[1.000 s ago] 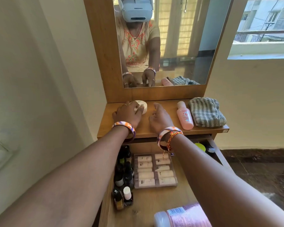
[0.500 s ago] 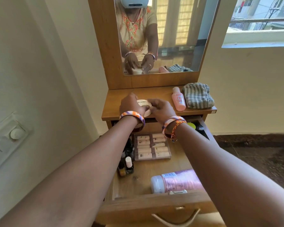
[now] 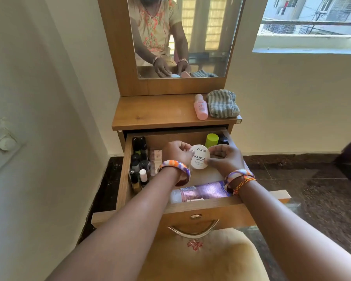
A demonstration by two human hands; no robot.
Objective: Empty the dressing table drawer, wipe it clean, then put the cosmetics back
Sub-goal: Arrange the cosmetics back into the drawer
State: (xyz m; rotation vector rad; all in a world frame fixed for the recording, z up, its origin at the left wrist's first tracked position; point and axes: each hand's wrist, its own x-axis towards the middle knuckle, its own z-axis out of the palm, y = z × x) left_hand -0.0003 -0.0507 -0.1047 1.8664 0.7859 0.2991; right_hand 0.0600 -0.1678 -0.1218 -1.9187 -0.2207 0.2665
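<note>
A round white tub (image 3: 200,157) labelled nail polish wipes is held over the open wooden drawer (image 3: 203,208). My left hand (image 3: 176,152) grips its left edge and my right hand (image 3: 224,158) grips its right edge. Inside the drawer, dark nail polish bottles (image 3: 139,161) stand along the left wall, next to a clear case of small tubes (image 3: 156,159), half hidden by my left wrist. A pink-purple bottle (image 3: 199,192) lies along the drawer front. A lime-green cap (image 3: 211,139) and a dark jar (image 3: 223,140) sit at the back right.
On the dressing table top (image 3: 160,112) lie a pink bottle (image 3: 200,107) and a folded striped cloth (image 3: 222,104) at the right. A mirror (image 3: 201,27) stands behind. A cushioned stool (image 3: 201,258) sits right below the drawer front. A wall is close on the left.
Both hands lifted the white tub off the table top and brought it down and toward me over the open drawer. The view tilted down, showing the drawer handle and stool.
</note>
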